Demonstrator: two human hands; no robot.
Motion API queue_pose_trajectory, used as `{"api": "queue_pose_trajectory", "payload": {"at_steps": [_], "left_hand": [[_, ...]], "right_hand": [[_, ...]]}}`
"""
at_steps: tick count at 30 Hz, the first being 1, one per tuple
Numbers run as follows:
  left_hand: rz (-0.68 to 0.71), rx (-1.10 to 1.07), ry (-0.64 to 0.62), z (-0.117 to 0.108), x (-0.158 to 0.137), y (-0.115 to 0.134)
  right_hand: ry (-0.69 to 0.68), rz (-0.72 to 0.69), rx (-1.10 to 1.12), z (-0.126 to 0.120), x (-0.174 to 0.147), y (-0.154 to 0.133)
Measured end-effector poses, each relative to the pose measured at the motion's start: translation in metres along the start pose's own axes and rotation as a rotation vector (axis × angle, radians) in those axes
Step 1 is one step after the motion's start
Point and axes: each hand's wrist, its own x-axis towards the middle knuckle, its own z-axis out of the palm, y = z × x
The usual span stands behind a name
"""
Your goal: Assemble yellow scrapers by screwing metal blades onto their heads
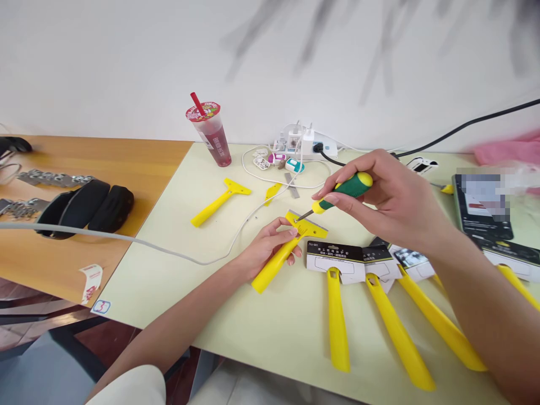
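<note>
My left hand (270, 242) is closed around a yellow scraper (276, 265), near its wide head, with the handle slanting down to the left. My right hand (386, 197) grips a green and yellow screwdriver (348, 190). Its metal tip meets the scraper head at or near a screw hole. Beyond my left hand lie a loose metal blade (292, 185) and a small yellow plate (273, 193). Another yellow scraper (219, 203), without a card, rests farther left on the table.
Several carded yellow scrapers (338, 320) lie at the right under my forearm. A cup with a red straw (216, 138) stands by the wall. Behind my hands is a power strip (329, 149), its white cable (236, 239) crossing the table. A phone (481, 208) sits far right.
</note>
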Motion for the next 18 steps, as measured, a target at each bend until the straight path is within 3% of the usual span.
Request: {"api": "queue_pose_trajectory", "payload": {"at_steps": [12, 18], "left_hand": [[0.019, -0.015, -0.002, 0.0001, -0.0004, -0.0011], [0.015, -0.008, 0.011, 0.0025, -0.0020, -0.0001]], "right_hand": [[-0.017, 0.044, 0.104, 0.0090, -0.0025, 0.0017], [-0.004, 0.006, 0.056, 0.0036, -0.0034, 0.0004]]}}
